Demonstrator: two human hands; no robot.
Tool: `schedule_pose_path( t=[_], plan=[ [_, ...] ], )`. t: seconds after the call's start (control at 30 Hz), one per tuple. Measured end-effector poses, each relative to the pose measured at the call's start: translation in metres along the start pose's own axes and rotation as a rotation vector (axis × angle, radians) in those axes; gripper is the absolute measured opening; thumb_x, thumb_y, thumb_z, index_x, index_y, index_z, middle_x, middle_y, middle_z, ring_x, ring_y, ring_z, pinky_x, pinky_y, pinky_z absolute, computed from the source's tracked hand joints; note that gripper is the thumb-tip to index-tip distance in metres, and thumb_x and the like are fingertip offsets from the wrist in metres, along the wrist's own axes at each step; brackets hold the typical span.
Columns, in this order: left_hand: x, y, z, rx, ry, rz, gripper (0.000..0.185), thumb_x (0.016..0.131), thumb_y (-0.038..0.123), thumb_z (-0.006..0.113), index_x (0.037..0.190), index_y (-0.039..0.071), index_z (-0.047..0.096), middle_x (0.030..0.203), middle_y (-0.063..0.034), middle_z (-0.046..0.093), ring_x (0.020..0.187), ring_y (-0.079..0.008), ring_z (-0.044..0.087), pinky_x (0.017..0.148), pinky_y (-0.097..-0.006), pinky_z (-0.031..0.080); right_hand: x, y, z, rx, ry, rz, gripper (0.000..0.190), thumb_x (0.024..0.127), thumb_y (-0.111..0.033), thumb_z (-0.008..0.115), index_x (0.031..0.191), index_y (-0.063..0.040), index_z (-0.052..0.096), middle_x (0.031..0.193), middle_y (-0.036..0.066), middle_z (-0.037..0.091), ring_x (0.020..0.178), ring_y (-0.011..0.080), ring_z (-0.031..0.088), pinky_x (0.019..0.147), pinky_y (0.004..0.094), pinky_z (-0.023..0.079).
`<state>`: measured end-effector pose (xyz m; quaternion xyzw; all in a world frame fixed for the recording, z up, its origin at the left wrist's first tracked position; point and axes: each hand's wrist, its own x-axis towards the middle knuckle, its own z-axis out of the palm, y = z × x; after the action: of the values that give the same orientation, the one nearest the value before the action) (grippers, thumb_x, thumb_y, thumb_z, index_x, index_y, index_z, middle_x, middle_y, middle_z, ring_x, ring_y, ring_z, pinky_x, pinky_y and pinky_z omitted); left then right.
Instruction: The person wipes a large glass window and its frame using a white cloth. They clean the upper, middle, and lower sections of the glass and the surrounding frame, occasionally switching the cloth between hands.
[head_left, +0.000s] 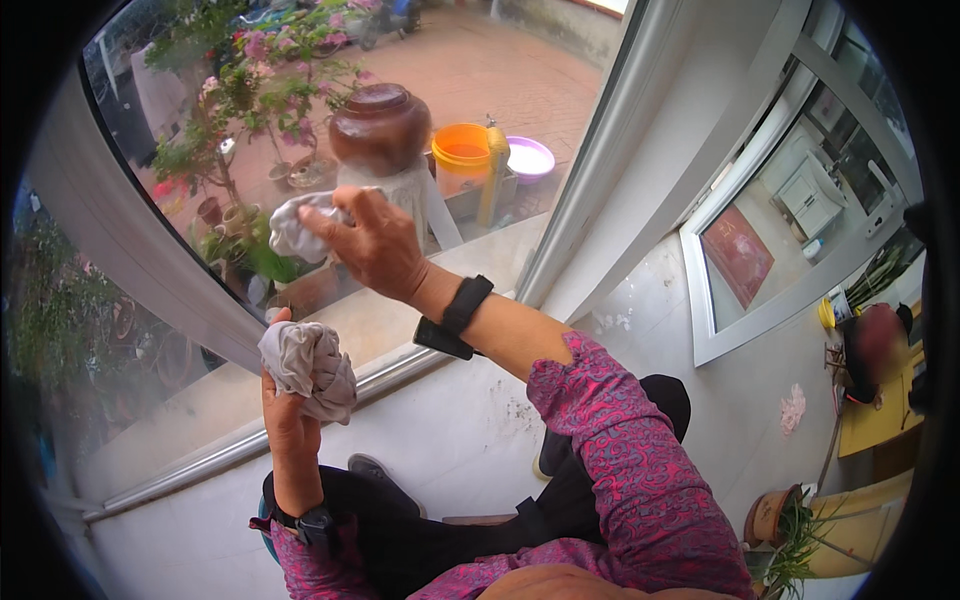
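Observation:
My right hand (379, 244) grips a crumpled whitish cloth (300, 225) and holds it at the window glass (480, 97), in front of the view of a brown jar outside. Lower and to the left, my left hand (289, 424) holds a second bunched cloth (311, 371), light grey-beige, close to the window frame (180, 300). The palm and most fingers of the left hand are hidden behind this cloth. Dark bands are around both wrists.
A metal sill track (247, 448) runs below the glass. At right stands an open white-framed glass door (705, 300). A potted plant (772, 517) and a crumpled pink tissue (792, 409) are on the floor. Beyond the glass are flowering plants and an orange bucket (461, 154).

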<state>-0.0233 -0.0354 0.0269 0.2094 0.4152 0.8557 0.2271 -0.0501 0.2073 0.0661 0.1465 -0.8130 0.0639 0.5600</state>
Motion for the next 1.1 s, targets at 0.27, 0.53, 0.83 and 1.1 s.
schedule_pose_path(
  t=[0.27, 0.53, 0.83, 1.1],
  plan=[
    [0.000, 0.002, -0.008, 0.013, -0.036, 0.027, 0.088, 0.078, 0.015, 0.083, 0.153, 0.004, 0.038, 0.130, -0.0132, 0.061, 0.116, -0.0215, 0.062, 0.102, -0.0353, 0.050, -0.017, 0.156, -0.110, -0.128, 0.147, 0.296, 0.046, 0.083, -0.006, 0.072, 0.126, -0.023, 0.066, 0.104, 0.007, 0.054, 0.084, 0.0250, 0.062, 0.066, 0.0348, 0.054],
    [0.002, 0.001, -0.010, -0.028, 0.010, 0.036, 0.089, 0.079, 0.020, 0.083, 0.153, 0.003, 0.036, 0.133, -0.0140, 0.059, 0.120, -0.0222, 0.060, 0.104, -0.0354, 0.048, 0.104, 0.132, -0.100, -0.168, 0.499, 0.135, 0.046, 0.079, -0.007, 0.070, 0.123, -0.021, 0.066, 0.104, 0.012, 0.053, 0.090, 0.0372, 0.061, 0.072, 0.0450, 0.053],
    [0.000, 0.002, -0.013, 0.054, 0.005, 0.038, 0.090, 0.081, 0.023, 0.083, 0.154, 0.003, 0.034, 0.132, -0.0159, 0.060, 0.115, -0.0231, 0.062, 0.102, -0.0360, 0.050, 0.115, 0.191, -0.172, -0.430, 0.397, -0.105, 0.049, 0.079, 0.005, 0.064, 0.126, -0.009, 0.062, 0.101, 0.013, 0.054, 0.087, 0.0322, 0.061, 0.072, 0.0404, 0.051],
    [-0.002, 0.006, -0.009, 0.033, -0.002, 0.063, 0.096, 0.080, 0.025, 0.084, 0.155, 0.002, 0.029, 0.132, -0.0197, 0.055, 0.107, -0.0275, 0.064, 0.093, -0.0391, 0.054, -0.019, 0.267, -0.171, -0.593, 0.507, 0.295, 0.042, 0.083, 0.001, 0.067, 0.123, -0.011, 0.066, 0.108, 0.008, 0.058, 0.092, 0.0256, 0.062, 0.075, 0.0374, 0.054]
  ],
)
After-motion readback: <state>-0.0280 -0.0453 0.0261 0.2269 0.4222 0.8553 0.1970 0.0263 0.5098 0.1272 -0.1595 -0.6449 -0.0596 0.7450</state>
